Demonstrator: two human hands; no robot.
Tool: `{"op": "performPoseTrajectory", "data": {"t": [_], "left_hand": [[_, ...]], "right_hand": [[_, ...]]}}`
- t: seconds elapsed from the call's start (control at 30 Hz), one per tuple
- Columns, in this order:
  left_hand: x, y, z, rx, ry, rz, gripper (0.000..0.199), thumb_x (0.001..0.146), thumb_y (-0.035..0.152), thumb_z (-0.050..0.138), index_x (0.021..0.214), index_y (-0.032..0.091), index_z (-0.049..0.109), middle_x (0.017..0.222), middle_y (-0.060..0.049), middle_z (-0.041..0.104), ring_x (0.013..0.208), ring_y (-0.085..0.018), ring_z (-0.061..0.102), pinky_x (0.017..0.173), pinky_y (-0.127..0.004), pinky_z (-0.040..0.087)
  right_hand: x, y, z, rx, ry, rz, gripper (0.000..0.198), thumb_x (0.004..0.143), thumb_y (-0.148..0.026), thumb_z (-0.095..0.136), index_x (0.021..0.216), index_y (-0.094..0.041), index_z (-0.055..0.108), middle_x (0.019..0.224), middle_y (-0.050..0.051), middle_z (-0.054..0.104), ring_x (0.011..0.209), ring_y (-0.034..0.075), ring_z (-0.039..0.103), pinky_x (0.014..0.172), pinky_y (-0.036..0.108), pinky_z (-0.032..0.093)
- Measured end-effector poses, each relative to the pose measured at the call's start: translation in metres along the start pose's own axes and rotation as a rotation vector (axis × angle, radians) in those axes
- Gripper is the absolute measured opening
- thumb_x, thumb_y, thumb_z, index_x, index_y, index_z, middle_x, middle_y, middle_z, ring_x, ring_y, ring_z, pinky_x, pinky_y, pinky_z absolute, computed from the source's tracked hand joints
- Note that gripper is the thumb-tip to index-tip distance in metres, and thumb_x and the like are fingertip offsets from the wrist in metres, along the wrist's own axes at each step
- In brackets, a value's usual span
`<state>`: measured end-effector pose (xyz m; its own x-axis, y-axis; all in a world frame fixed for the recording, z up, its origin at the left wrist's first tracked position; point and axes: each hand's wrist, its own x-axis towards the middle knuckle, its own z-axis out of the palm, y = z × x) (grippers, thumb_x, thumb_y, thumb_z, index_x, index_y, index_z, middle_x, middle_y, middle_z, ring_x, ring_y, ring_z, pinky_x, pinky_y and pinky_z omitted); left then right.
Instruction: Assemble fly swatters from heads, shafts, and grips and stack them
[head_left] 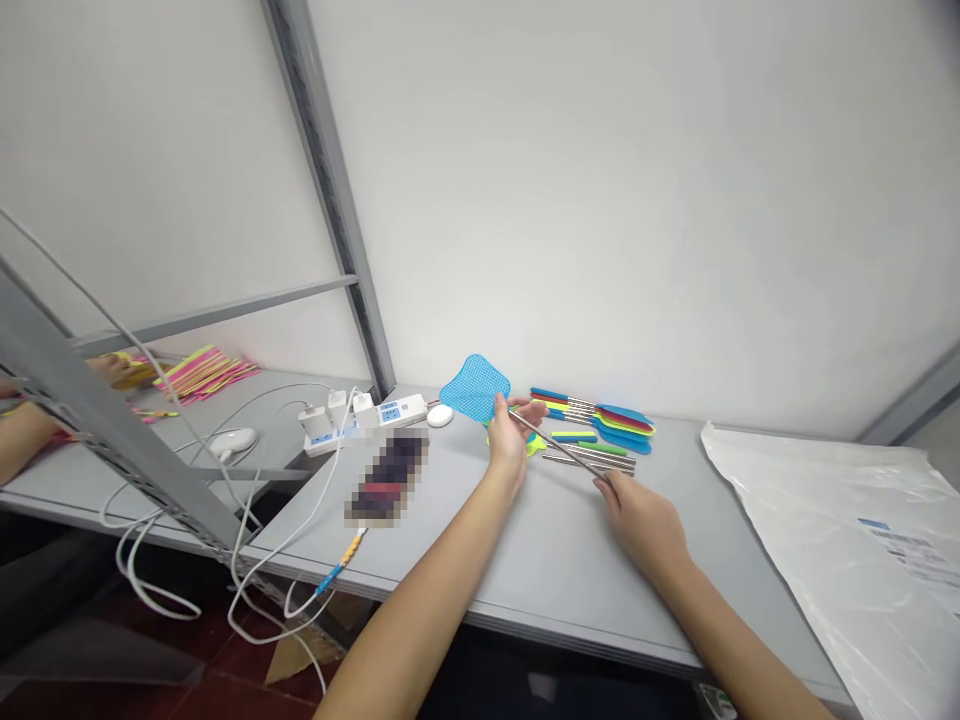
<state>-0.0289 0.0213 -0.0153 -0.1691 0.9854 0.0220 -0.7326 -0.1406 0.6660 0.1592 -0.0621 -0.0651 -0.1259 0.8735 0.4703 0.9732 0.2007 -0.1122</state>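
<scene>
A blue fly swatter (476,388) with a mesh head is held above the table, its head tilted up to the left. My left hand (510,440) pinches it just below the head with the thumb on top, the other fingers stretched to the right. Its thin metal rod (559,444) slants down to my right hand (646,520), whose fingers are closed round the lower end. The join between head and rod is covered by my left hand. Just behind the rod lie loose metal rods (600,462) and a green handle (604,448).
Finished-looking swatter parts in several colours (626,425) lie stacked near the wall. Left are a blurred phone-like object (386,482), a power strip (401,409), white cables and a shelf post (330,180). A plastic bag (840,540) covers the right side. Another person's arm (30,440) shows far left.
</scene>
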Motion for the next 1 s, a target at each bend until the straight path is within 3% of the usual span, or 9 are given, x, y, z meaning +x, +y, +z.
{"op": "performPoseTrajectory", "data": {"t": [0.3,0.57,0.73,0.83,1.0], "left_hand": [[0.004,-0.021,-0.007,0.063,0.036,0.004,0.046,0.087,0.062,0.040,0.082,0.018,0.051,0.077,-0.009,0.072,0.065,-0.020,0.069,0.067,-0.031,0.048],[-0.005,-0.038,0.008,0.132,-0.075,-0.087,0.052,0.084,0.067,0.040,0.080,0.017,0.054,0.072,-0.010,0.071,0.067,-0.022,0.068,0.065,-0.032,0.049],[0.020,-0.021,0.010,0.131,-0.174,-0.161,0.050,0.087,0.062,0.041,0.086,0.016,0.059,0.079,-0.011,0.071,0.065,-0.019,0.065,0.063,-0.030,0.047],[0.032,-0.005,0.004,0.058,-0.090,-0.108,0.050,0.087,0.062,0.041,0.090,0.016,0.061,0.080,-0.009,0.070,0.061,-0.016,0.062,0.063,-0.029,0.046],[0.034,0.006,-0.008,0.103,-0.057,-0.030,0.049,0.087,0.061,0.042,0.090,0.017,0.062,0.079,-0.009,0.070,0.065,-0.017,0.061,0.065,-0.029,0.046]], "right_hand": [[0.001,-0.014,0.007,-0.027,-0.114,0.040,0.028,0.097,-0.041,0.031,0.079,-0.024,0.043,0.068,-0.002,0.061,0.050,0.014,0.053,0.046,0.026,0.015],[0.040,-0.035,0.011,0.101,-0.266,0.100,0.028,0.097,-0.041,0.030,0.082,-0.023,0.046,0.067,0.003,0.063,0.055,0.018,0.057,0.048,0.025,0.021],[0.069,-0.019,-0.006,0.224,-0.242,0.003,0.029,0.094,-0.045,0.036,0.086,-0.024,0.053,0.074,0.003,0.065,0.063,0.018,0.060,0.049,0.025,0.027],[0.078,-0.004,-0.014,0.318,-0.255,0.007,0.032,0.091,-0.053,0.040,0.088,-0.026,0.057,0.069,0.000,0.063,0.058,0.016,0.057,0.048,0.025,0.029],[0.064,0.007,0.005,0.520,-0.340,-0.017,0.037,0.094,-0.051,0.033,0.074,-0.024,0.046,0.065,-0.002,0.057,0.059,0.015,0.053,0.054,0.025,0.036]]}}
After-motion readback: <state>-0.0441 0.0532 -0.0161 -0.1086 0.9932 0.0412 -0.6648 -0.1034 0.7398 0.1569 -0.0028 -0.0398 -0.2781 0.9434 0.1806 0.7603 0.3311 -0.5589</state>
